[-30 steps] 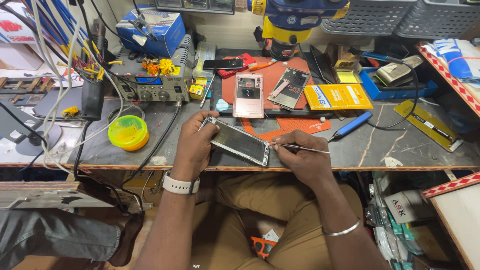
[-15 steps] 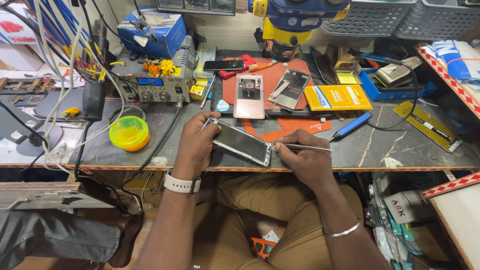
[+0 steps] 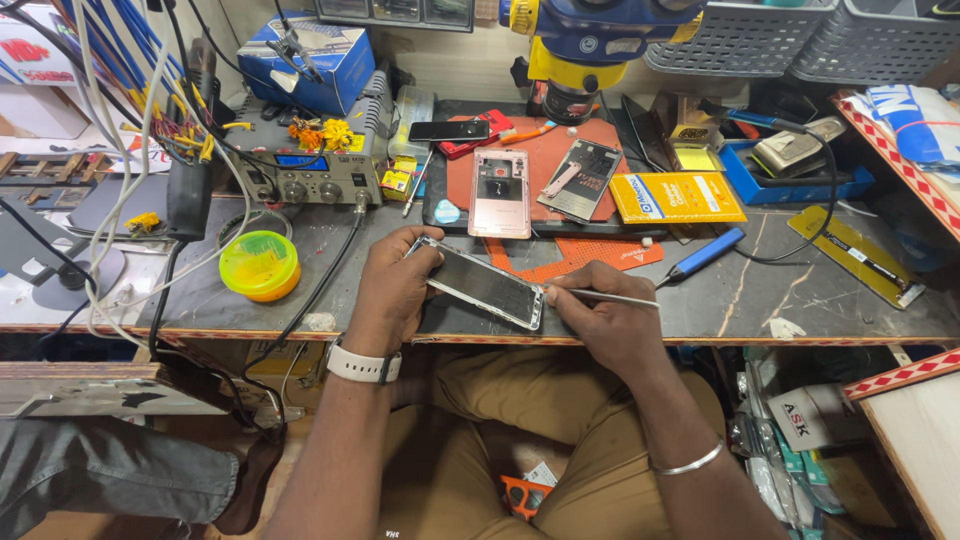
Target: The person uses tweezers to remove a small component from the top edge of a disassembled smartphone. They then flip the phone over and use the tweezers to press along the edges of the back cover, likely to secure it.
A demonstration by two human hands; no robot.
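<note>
At the front edge of the bench (image 3: 760,300), near its middle, the left hand (image 3: 395,290) grips a phone (image 3: 485,285) by its left end, fingers curled around the frame, screen side up and tilted. The right hand (image 3: 605,315) pinches a thin metal tool (image 3: 610,298), its tip set at the phone's right corner.

Progress, as judged: the phone looks whole, screen not lifted, so opening appears barely begun. Two other units lie already opened on the red mat (image 3: 520,150) toward the back edge: a pink back shell (image 3: 499,193) and a dark panel (image 3: 584,178).

Count: one phone in hand, one metal tool, two opened parts, one blue screwdriver (image 3: 700,255), one yellow tub (image 3: 259,265).
</note>
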